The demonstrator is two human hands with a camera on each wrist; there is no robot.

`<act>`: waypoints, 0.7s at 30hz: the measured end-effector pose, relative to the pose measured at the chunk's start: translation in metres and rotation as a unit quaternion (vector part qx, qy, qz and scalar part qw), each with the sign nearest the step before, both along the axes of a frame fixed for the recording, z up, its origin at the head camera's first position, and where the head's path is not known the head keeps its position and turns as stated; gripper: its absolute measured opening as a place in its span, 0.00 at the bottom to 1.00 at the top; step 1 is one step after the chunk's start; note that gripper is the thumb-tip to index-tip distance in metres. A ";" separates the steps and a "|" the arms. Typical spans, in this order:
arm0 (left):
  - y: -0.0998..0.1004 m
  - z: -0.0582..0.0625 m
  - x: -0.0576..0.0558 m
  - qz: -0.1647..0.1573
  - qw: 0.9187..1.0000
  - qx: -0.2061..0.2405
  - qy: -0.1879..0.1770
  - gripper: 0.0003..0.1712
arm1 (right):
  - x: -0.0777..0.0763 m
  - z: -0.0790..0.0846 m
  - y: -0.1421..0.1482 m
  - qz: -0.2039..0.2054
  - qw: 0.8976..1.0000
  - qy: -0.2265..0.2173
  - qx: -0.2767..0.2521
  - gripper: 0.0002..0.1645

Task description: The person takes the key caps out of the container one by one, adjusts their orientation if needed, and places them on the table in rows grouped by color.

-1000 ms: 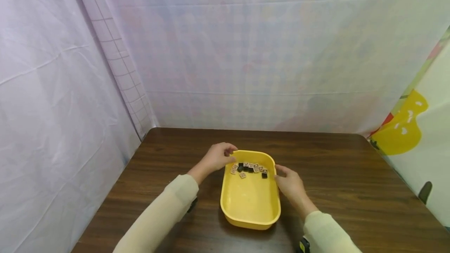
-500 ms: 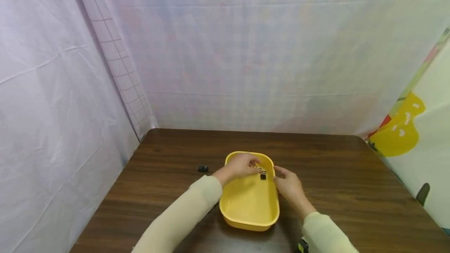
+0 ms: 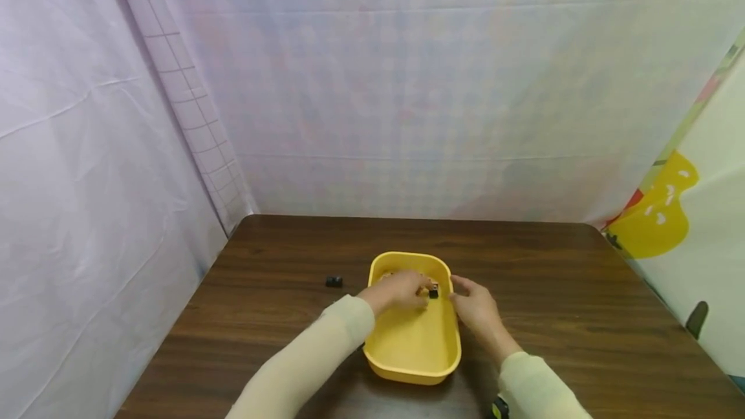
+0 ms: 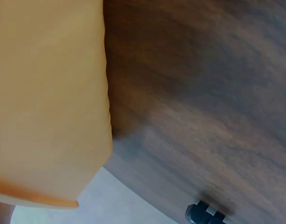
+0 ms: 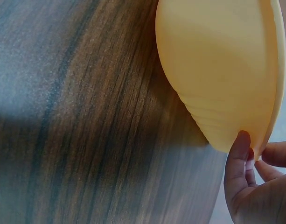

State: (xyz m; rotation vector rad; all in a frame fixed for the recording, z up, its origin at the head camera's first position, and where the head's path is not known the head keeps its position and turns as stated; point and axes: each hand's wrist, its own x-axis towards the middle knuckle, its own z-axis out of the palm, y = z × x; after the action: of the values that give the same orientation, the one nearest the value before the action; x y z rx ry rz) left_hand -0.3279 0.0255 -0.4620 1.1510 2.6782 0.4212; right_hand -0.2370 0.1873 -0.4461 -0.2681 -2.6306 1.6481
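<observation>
My left hand (image 3: 401, 290) reaches down inside a yellow plastic tub (image 3: 410, 348), over a group of small cubes at its far end. Its thumb and fingers stand apart, slightly blurred. One small black cube with a pale patterned top (image 3: 433, 291) shows just past the fingertips; most of the others are hidden under the hand. My right hand (image 5: 259, 186) pinches the tub's rim at the far right, thumb against the outer wall and fingers over the edge. In the left wrist view the tub's wall (image 4: 49, 93) hides the left hand.
A small black object (image 3: 334, 282) lies on the dark wooden table (image 3: 279, 251), left of the tub. White curtains (image 3: 372, 83) hang behind the table and along its left side.
My left hand has gone from the tub's far left rim over and down among the cubes, uncovering the black object on the table. The right hand stays at the rim.
</observation>
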 end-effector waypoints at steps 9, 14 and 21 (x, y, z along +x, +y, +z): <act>0.002 0.001 0.006 0.004 1.000 -0.005 0.015 0.17 | -0.001 -0.002 0.001 0.002 1.000 0.002 -0.004 0.29; 0.003 0.002 0.009 -0.062 0.995 -0.045 0.060 0.22 | 0.000 -0.002 0.001 0.001 1.000 0.006 -0.001 0.28; 0.005 0.000 0.011 -0.048 0.994 -0.066 0.075 0.18 | 0.000 -0.001 0.001 -0.002 1.000 0.003 0.002 0.28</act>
State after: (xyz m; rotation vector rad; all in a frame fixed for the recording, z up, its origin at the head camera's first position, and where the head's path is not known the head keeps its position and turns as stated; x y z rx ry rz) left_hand -0.3164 0.0309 -0.4624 1.3135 2.7138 0.1452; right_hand -0.2373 0.1881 -0.4473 -0.2668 -2.6271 1.6383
